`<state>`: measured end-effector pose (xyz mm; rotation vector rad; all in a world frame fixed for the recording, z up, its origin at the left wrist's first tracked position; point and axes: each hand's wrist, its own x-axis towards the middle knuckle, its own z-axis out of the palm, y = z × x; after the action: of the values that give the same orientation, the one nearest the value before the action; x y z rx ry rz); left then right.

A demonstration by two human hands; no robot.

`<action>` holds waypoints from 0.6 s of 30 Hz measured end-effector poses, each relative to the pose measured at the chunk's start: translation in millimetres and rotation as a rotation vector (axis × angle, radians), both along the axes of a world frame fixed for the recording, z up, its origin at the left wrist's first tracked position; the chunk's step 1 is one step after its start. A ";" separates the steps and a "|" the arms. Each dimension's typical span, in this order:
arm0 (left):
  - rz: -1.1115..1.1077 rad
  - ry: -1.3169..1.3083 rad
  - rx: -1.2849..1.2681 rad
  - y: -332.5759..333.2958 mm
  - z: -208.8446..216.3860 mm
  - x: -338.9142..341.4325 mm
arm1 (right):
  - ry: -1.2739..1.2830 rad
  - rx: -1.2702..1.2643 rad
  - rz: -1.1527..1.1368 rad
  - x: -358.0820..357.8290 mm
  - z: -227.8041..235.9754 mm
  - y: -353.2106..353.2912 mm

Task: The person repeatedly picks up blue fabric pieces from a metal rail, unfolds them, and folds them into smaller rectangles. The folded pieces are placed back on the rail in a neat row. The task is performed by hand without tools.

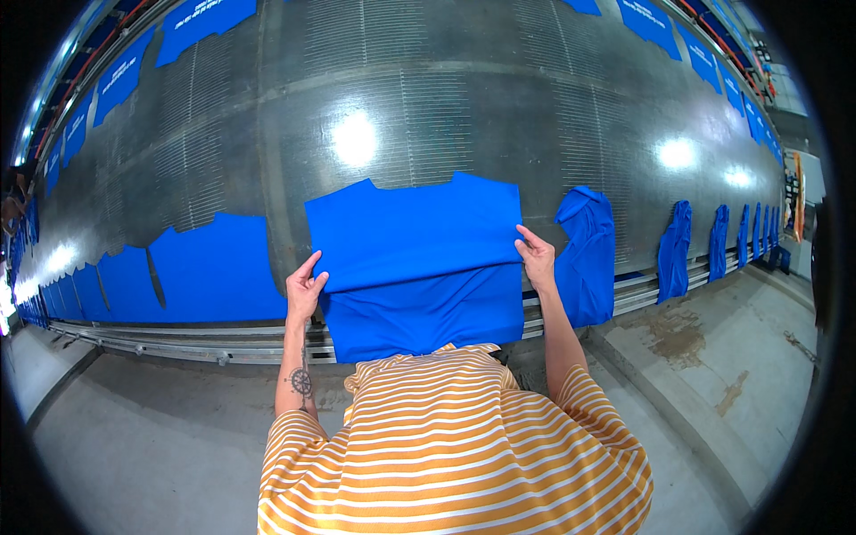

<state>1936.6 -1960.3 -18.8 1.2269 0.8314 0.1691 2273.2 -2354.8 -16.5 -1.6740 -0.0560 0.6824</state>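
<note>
Right in front of me, a blue cut shirt panel (415, 223) lies on the grey table, its notched upper edge flat and a fold running across its middle. Its lower part hangs in loose wrinkles toward my body. My left hand (306, 287) pinches the left side edge between thumb and fingers, level with the fold. On the opposite edge, slightly higher, my right hand (537, 259) grips the cloth the same way. The fabric is stretched between both hands.
The long grey table (508, 125) has a metal rail (223, 346) along its near edge. Flat blue panels (214, 267) line the left. Bunched blue cloth (588, 254) drapes over the edge at right, with several more beyond. Printed blue panels (201, 27) lie along the far side.
</note>
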 end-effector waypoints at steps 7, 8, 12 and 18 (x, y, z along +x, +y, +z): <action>0.001 -0.006 0.005 -2.8 4.2 1.5 | -0.009 0.003 0.013 -1.1 0.1 -0.9; -0.001 -0.004 0.002 -2.6 3.8 1.4 | 0.005 -0.007 0.028 -0.5 0.9 -3.0; -0.010 0.004 0.004 -2.3 3.6 0.9 | 0.000 -0.020 0.023 -1.2 2.8 -1.3; -0.012 -0.015 0.009 -2.8 0.6 0.1 | -0.020 0.001 0.028 -0.4 1.5 -1.0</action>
<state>1936.7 -1963.1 -18.2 1.2379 0.8112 0.1720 2272.8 -2355.7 -14.9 -1.6816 -0.0937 0.6864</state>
